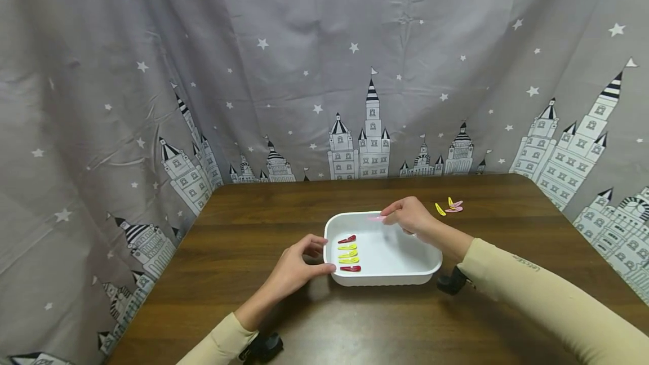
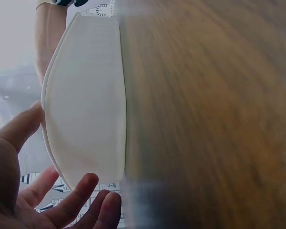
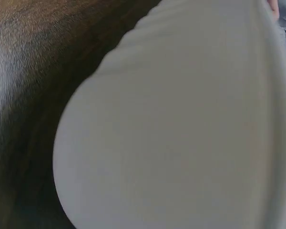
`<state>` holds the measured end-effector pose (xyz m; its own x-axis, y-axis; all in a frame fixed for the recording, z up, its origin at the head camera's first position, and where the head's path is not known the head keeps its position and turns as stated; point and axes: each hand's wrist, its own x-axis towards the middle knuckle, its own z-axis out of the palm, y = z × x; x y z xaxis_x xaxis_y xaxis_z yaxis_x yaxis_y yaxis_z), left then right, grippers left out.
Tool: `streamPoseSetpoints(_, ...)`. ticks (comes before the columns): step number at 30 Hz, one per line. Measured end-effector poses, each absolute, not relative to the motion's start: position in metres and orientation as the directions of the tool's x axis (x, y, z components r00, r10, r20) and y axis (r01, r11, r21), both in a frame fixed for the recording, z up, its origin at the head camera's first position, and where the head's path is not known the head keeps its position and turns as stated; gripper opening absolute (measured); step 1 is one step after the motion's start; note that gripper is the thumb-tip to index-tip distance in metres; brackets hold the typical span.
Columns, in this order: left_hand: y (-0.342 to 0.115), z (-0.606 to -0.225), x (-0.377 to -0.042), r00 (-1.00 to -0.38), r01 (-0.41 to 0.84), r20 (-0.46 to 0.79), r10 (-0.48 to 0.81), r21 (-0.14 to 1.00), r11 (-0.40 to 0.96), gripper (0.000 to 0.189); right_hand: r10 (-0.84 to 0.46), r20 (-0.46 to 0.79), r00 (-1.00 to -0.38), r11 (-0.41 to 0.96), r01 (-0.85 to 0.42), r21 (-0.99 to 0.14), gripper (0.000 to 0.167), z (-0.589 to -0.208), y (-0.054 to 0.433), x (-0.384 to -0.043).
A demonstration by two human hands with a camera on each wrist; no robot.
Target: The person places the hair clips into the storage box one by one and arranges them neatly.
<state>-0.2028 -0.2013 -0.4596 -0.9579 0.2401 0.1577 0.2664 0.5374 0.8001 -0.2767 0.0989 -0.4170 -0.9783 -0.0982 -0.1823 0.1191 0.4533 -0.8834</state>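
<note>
A white tray (image 1: 390,249) stands on the wooden table. My left hand (image 1: 298,263) holds its left end, thumb near the front corner and fingers farther back; the left wrist view shows the thumb (image 2: 28,121) at the rim. My right hand (image 1: 409,216) reaches over the tray's back right part, pinching a pink hair clip (image 1: 376,218) near the back wall. Along the tray's left side lie a red hair clip (image 1: 347,239), three yellow hair clips (image 1: 348,254) and another red hair clip (image 1: 350,268) in a column. The tray's outer wall (image 3: 171,119) hides the right hand's fingers in the right wrist view.
Behind and right of the tray, two yellow hair clips (image 1: 440,209) and two pink hair clips (image 1: 453,210) lie loosely together on the table (image 1: 243,224). A grey curtain (image 1: 304,72) with castles and stars hangs along the table's back edge.
</note>
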Motion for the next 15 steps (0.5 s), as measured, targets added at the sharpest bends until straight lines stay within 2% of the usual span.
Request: streamPoseSetpoints(15,-0.203,-0.459,-0.204,-0.951,0.282,0.166,0.261,0.809,0.516,0.054,-0.116,-0.171,-0.978,0.511,0.089,-0.855,0.017,-0.436,0.081,-0.278)
